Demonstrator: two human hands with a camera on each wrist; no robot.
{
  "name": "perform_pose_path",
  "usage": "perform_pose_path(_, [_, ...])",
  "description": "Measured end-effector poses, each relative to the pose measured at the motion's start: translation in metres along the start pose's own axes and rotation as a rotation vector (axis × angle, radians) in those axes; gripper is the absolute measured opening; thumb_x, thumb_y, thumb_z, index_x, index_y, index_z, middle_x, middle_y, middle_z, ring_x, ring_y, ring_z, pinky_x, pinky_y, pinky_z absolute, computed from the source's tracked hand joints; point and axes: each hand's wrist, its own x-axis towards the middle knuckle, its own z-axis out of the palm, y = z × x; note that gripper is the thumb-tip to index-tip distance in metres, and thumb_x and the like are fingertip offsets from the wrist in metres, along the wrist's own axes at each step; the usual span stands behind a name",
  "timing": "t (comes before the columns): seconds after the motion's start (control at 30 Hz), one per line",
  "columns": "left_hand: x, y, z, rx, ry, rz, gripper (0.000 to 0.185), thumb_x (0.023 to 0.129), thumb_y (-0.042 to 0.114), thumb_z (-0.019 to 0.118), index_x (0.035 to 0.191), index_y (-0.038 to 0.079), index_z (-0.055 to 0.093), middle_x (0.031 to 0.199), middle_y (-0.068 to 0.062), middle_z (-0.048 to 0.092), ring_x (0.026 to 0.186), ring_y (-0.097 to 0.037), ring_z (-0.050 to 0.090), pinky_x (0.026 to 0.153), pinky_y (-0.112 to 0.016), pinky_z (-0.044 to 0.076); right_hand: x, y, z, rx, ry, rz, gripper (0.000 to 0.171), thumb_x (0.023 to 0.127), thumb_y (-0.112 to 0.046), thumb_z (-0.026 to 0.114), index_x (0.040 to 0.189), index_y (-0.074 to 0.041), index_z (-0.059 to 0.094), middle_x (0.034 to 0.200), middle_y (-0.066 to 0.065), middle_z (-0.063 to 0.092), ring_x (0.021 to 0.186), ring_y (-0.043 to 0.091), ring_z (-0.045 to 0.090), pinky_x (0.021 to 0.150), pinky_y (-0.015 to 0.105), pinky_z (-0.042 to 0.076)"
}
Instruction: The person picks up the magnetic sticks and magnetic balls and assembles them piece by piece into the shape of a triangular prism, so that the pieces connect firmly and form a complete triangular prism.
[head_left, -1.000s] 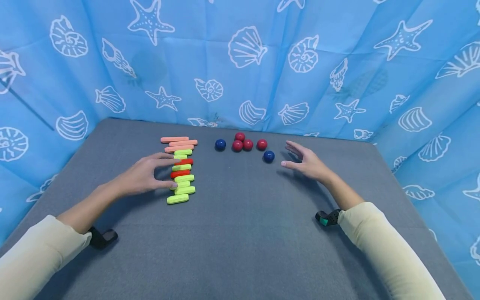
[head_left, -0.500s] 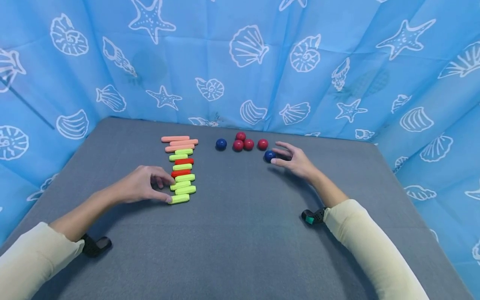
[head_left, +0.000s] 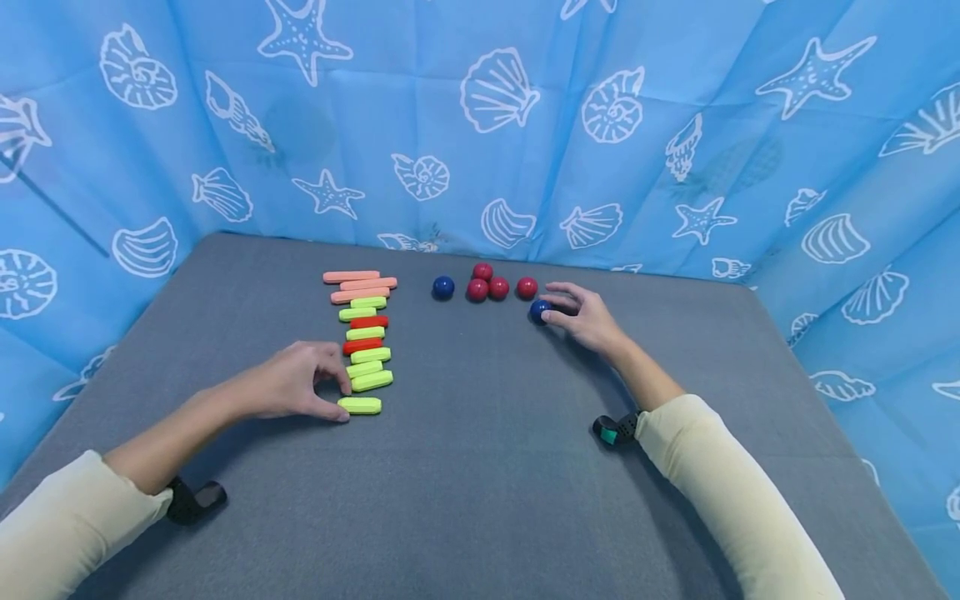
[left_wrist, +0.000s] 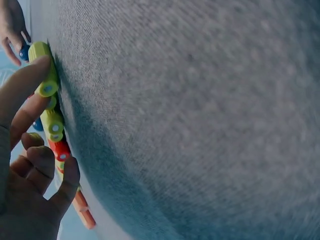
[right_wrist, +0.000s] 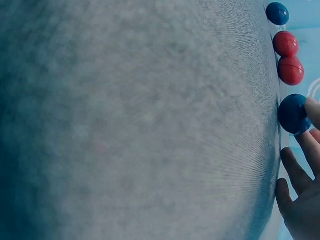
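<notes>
At the near end of the row of sticks, the left hand (head_left: 288, 385) pinches the lime-green stick (head_left: 360, 405) between thumb and forefinger, its grip narrow; the stick is short, smooth and round-ended, lying flat on the grey felt-like surface (head_left: 480, 467), slightly apart from the row of green and red sticks (head_left: 365, 350). Beyond them lie three longer salmon-pink sticks (head_left: 358, 285). Across the surface, the right hand (head_left: 588, 317) curls its fingertips around a glossy blue ball (head_left: 539, 310). Three red balls (head_left: 495, 285) and another blue ball (head_left: 443, 287) sit close behind. Both wrist views are blurred, showing hands only partly.
</notes>
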Motion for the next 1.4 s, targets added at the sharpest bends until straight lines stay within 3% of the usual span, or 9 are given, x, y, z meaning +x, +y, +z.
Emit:
perform_pose_path(0.23, [0.002, 0.003, 0.002, -0.016, 0.0, 0.035, 0.019, 0.078, 0.028, 0.086, 0.094, 0.021, 0.078, 0.085, 0.007, 0.055, 0.079, -0.013, 0.051, 0.067, -0.027, 0.042, 0.0, 0.002, -0.002, -0.035, -0.003, -0.005, 0.053, 0.096, -0.009, 0.066, 0.144, 0.0, 0.046, 0.136, 0.021, 0.058, 0.132, 0.034, 0.051, 0.111, 0.052, 0.035])
perform_pose_path(0.43, [0.011, 0.007, 0.006, -0.07, 0.085, 0.091, 0.016, 0.08, 0.025, 0.084, 0.094, 0.021, 0.077, 0.082, 0.003, 0.054, 0.075, -0.015, 0.051, 0.063, -0.025, 0.042, -0.007, 0.002, -0.005, -0.058, -0.045, -0.03, 0.052, 0.094, -0.009, 0.068, 0.142, 0.001, 0.048, 0.131, 0.019, 0.063, 0.13, 0.033, 0.053, 0.104, 0.049, 0.04])
perform_pose_path(0.63, [0.031, 0.02, 0.012, -0.099, 0.18, 0.084, 0.016, 0.079, 0.023, 0.086, 0.093, 0.02, 0.077, 0.099, 0.001, 0.06, 0.08, -0.016, 0.057, 0.069, -0.029, 0.05, -0.018, 0.001, -0.006, -0.106, -0.087, -0.074, 0.051, 0.093, -0.009, 0.069, 0.139, 0.003, 0.051, 0.127, 0.018, 0.065, 0.125, 0.033, 0.057, 0.094, 0.032, 0.046])
perform_pose_path(0.8, [0.056, 0.033, 0.018, -0.101, 0.204, 0.072, 0.016, 0.08, 0.022, 0.085, 0.092, 0.016, 0.078, 0.113, -0.004, 0.062, 0.092, -0.019, 0.059, 0.08, -0.038, 0.053, -0.027, 0.002, -0.004, -0.106, -0.134, -0.134, 0.051, 0.092, -0.007, 0.071, 0.137, 0.005, 0.052, 0.125, 0.019, 0.066, 0.122, 0.032, 0.06, 0.089, 0.022, 0.048])
perform_pose_path(0.9, [0.071, 0.04, 0.021, -0.09, 0.211, 0.063, 0.018, 0.079, 0.024, 0.085, 0.092, 0.014, 0.078, 0.112, -0.003, 0.062, 0.095, -0.021, 0.06, 0.083, -0.039, 0.052, -0.031, 0.002, -0.002, -0.102, -0.164, -0.16, 0.052, 0.09, -0.006, 0.072, 0.137, 0.005, 0.052, 0.125, 0.018, 0.066, 0.122, 0.031, 0.06, 0.092, 0.025, 0.048])
perform_pose_path(1.13, [0.101, 0.051, 0.028, -0.103, 0.199, 0.04, 0.018, 0.082, 0.025, 0.084, 0.094, 0.014, 0.078, 0.111, -0.003, 0.061, 0.097, -0.021, 0.06, 0.087, -0.039, 0.051, -0.036, 0.0, 0.004, -0.108, -0.214, -0.199, 0.055, 0.088, -0.007, 0.074, 0.136, 0.006, 0.052, 0.126, 0.018, 0.066, 0.121, 0.031, 0.06, 0.1, 0.049, 0.046])
perform_pose_path(1.4, [0.131, 0.066, 0.037, -0.09, 0.159, 0.018, 0.017, 0.083, 0.027, 0.082, 0.094, 0.014, 0.078, 0.111, -0.002, 0.061, 0.097, -0.02, 0.058, 0.086, -0.036, 0.051, -0.04, -0.004, 0.012, -0.084, -0.248, -0.201, 0.056, 0.087, -0.008, 0.075, 0.137, 0.006, 0.052, 0.131, 0.019, 0.062, 0.12, 0.032, 0.061, 0.1, 0.051, 0.046])
